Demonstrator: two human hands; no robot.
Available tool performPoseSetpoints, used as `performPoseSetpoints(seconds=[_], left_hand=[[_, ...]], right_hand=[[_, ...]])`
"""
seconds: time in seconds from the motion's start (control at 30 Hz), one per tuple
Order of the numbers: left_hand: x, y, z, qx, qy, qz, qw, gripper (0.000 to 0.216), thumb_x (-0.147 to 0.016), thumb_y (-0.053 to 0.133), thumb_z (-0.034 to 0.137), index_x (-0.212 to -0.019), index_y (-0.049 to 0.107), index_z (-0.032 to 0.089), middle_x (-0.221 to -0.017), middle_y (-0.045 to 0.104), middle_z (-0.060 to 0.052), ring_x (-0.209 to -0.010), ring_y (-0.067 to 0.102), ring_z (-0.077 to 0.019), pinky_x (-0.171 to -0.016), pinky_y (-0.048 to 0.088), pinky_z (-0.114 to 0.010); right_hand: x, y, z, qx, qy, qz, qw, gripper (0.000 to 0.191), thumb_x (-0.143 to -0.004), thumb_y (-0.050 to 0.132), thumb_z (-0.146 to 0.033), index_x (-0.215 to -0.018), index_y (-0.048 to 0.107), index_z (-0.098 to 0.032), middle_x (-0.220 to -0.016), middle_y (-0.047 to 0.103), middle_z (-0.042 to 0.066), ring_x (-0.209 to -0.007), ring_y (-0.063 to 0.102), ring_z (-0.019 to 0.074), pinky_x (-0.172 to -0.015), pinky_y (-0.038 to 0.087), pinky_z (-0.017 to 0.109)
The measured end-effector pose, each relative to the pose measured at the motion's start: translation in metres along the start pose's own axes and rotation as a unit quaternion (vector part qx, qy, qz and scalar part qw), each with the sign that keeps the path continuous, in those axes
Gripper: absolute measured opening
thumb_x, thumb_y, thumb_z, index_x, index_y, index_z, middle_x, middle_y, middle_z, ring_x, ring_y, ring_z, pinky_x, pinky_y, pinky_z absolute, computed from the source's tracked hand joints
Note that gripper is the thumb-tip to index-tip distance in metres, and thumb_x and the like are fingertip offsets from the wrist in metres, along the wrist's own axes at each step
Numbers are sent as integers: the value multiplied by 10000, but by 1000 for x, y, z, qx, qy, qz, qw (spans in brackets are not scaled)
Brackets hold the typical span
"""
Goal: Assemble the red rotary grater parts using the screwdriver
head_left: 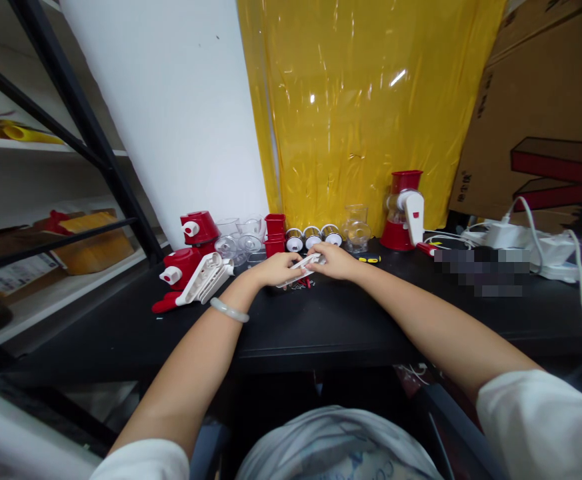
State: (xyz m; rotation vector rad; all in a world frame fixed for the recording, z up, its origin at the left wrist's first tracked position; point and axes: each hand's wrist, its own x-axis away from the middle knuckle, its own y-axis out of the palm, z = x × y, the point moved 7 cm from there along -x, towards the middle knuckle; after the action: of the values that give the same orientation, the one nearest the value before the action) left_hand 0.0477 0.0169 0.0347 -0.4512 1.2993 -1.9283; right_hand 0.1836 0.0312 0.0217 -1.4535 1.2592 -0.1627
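Left hand (275, 269), right hand (338, 261): both grips closed round long white plastic part (305, 265), over matte black counter (321, 323). Glossy red housings (187, 261) left.

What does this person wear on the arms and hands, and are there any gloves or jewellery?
Short white sleeves, a left sleeve and a right sleeve, leave the forearms uncovered. A pale, smooth bangle circles the left wrist. The left hand and right hand carry no gloves; no ring is visible.

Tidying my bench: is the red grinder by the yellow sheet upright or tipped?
Upright: the grinder stands on its base, red hopper on top.
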Motion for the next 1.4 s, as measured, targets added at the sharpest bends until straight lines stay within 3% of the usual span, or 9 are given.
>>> performPoseSetpoints(seconds=[0.7,0.97,1.17,1.4], left_hand=[[1,1,0,4,-5,3,1000,345,-823,573,460,-987,654,167,-742,677,-29,-627,619,-165,-591,447,-254],[-2,3,2,-27,7,-6,1000,327,-829,556,439,-966,641,155,-865,701,-57,-758,651,-195,-650,453,-260],[1,5,5,-19,-5,-11,1000,289,-846,549,431,-955,632,177,-773,686,-29,-666,643,-178,-620,463,-258],[2,5,8,-40,-10,-9,999,304,-862,545,433,-1006,617,175,-820,699,-47,-690,656,-191,-647,473,-273]], right_hand=[[1,-2,-3,26,8,-2,1000,234,-800,670,-364,-959,651,-193,-923,642,62,-847,591,193,-759,426,290],[1,0,-3,11,3,-16,1000,196,-801,666,-349,-928,649,-201,-916,641,47,-829,587,181,-757,421,285],[1,2,-1,7,2,-27,1000,176,-798,647,-301,-944,638,-202,-924,646,45,-831,588,178,-762,428,284],[3,2,-3,20,13,-23,999,178,-770,658,-286,-929,645,-207,-892,634,41,-823,590,187,-757,436,289]])
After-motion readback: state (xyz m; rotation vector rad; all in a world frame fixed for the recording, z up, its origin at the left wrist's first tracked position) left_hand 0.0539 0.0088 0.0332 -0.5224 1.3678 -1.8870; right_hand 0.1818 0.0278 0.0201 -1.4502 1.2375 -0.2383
